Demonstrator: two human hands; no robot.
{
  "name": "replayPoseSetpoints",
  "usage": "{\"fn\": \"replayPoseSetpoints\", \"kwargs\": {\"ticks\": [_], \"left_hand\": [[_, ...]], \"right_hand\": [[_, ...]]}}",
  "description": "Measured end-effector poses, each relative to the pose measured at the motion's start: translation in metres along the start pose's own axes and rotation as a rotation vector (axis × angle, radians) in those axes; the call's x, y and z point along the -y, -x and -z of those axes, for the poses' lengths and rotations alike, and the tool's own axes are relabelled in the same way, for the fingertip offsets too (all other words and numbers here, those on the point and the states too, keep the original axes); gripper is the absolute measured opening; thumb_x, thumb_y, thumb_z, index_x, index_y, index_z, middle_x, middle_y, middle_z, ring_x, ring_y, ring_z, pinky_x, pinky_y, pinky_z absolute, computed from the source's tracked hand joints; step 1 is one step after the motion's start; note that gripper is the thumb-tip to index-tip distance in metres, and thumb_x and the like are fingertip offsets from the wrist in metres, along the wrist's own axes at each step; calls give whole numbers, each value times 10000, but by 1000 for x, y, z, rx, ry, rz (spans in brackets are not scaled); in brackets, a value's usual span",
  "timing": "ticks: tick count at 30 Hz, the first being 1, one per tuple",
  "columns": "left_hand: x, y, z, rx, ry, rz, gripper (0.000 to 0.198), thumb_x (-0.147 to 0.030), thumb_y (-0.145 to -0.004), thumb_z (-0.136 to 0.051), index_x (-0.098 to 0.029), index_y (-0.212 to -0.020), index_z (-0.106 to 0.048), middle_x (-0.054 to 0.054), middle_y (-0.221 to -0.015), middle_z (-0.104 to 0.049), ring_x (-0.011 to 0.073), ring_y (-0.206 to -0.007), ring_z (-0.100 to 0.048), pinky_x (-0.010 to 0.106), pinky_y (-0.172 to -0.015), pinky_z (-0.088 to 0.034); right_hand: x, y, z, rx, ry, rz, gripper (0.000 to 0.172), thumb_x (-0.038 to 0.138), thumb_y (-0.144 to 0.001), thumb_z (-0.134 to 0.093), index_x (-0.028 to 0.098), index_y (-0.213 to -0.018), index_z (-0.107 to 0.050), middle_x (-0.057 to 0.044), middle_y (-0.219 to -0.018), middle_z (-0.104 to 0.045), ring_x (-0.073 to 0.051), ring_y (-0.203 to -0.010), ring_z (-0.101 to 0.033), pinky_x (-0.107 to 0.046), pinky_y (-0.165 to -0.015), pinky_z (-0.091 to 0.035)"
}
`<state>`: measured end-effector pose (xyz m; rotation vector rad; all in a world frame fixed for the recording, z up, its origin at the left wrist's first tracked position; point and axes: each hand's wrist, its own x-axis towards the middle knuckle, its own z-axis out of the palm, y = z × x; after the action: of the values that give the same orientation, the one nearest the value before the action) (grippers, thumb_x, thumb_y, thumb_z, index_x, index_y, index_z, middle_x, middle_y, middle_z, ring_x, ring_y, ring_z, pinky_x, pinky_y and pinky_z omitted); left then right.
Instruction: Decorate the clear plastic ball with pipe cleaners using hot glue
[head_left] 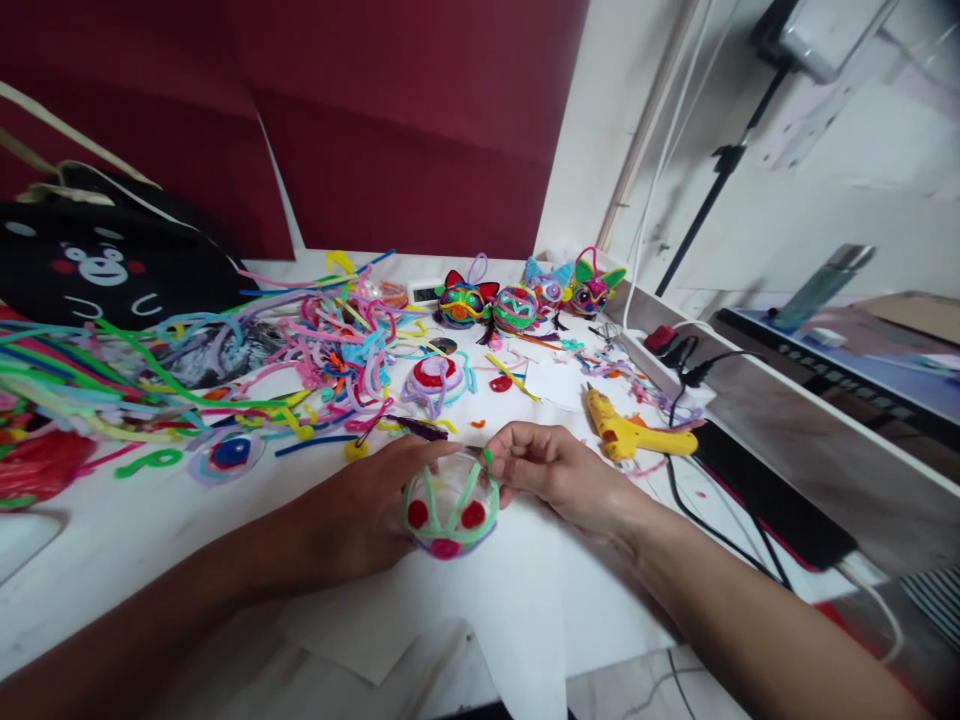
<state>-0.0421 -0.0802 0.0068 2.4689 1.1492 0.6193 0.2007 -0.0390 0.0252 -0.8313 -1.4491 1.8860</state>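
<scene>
A clear ball [452,490] with pale green strips, two red dots and a pinkish-red dot low on its front is held above white paper. My left hand [381,500] is wrapped round the ball's left side. At its upper right, my right hand [529,462] pinches a small green piece [489,457] against the ball, near a thin dark tip. A yellow glue gun [637,436] lies to the right of my right hand.
Colourful pipe cleaners [337,345] are heaped at left and centre. Several finished decorated balls [516,309] stand at the back. A black bag [112,255] is at left. A power strip [667,370], cables and a black case [772,495] are at right.
</scene>
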Motion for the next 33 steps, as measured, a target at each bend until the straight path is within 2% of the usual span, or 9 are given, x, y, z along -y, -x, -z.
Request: {"fn": "replayPoseSetpoints", "kwargs": {"ticks": [3, 5, 10, 14, 18, 21, 27, 30, 33], "left_hand": [[3, 5, 5, -16, -27, -54, 678, -153, -825, -519, -299, -1451, -304, 81, -1387, -535, 256, -1252, -529, 403, -1019, -469], [5, 7, 7, -33, -20, -35, 683, -142, -837, -473, -323, -1470, -290, 66, -1433, -506, 263, -1293, -500, 426, -1040, -456], [0, 5, 7, -88, 140, 74, 476, -272, -946, -350, -358, -1409, -418, 29, -1370, -570, 251, -1253, -541, 408, -1034, -464], [-9, 1, 4, -118, 174, 38, 436, -387, -941, -441, -318, -1371, -449, 56, -1398, -523, 270, -1301, -481, 433, -1066, -433], [-17, 1, 0, -112, 98, -37, 623, -447, -858, -605, -305, -1420, -376, 90, -1459, -442, 296, -1358, -401, 465, -1109, -379], [-21, 0, 0, -92, 40, -60, 701, -430, -829, -647, -310, -1445, -336, 94, -1477, -426, 300, -1367, -391, 467, -1108, -381], [-21, 1, -1, -71, -42, -85, 675, -344, -846, -634, -300, -1440, -316, 85, -1451, -474, 261, -1339, -439, 419, -1095, -411], [-19, 3, -3, -97, -55, -60, 648, -361, -842, -633, -291, -1422, -352, 91, -1424, -505, 272, -1308, -474, 425, -1071, -434], [-18, 3, -3, -129, -59, -32, 624, -388, -825, -641, -285, -1393, -403, 93, -1389, -536, 281, -1269, -511, 425, -1044, -456]], "right_hand": [[-1, 0, 1, 7, 17, 7, 134, 203, -728, -734, 149, -787, -627, 41, -675, -603, -78, -580, -577, -241, -617, -500], [0, 1, 1, 15, 26, 9, 120, 190, -732, -724, 150, -790, -627, 38, -684, -600, -81, -590, -575, -245, -623, -500], [2, 2, -1, 33, 36, 21, 107, 186, -741, -714, 149, -787, -625, 31, -704, -592, -83, -607, -569, -254, -636, -499], [2, 2, -1, 33, 76, 20, 98, 185, -751, -696, 149, -794, -616, 36, -687, -604, -84, -597, -586, -252, -638, -503], [2, 2, -1, 40, 103, 34, 95, 200, -762, -695, 154, -790, -616, 39, -670, -603, -87, -602, -585, -249, -639, -503], [2, 2, -1, 42, 129, 41, 114, 219, -766, -702, 158, -808, -616, 35, -681, -599, -92, -624, -577, -252, -649, -501], [-1, 2, -1, 63, 208, 61, 80, 219, -814, -636, 155, -846, -601, 22, -711, -567, -101, -658, -546, -259, -664, -477], [-1, 5, -1, 25, 319, 149, 51, 203, -848, -584, 160, -870, -600, 6, -748, -578, -110, -681, -536, -251, -641, -437], [1, 11, -3, -74, 561, 317, 56, 173, -864, -568, 180, -884, -619, -16, -832, -614, -128, -754, -548, -254, -654, -417]]}}
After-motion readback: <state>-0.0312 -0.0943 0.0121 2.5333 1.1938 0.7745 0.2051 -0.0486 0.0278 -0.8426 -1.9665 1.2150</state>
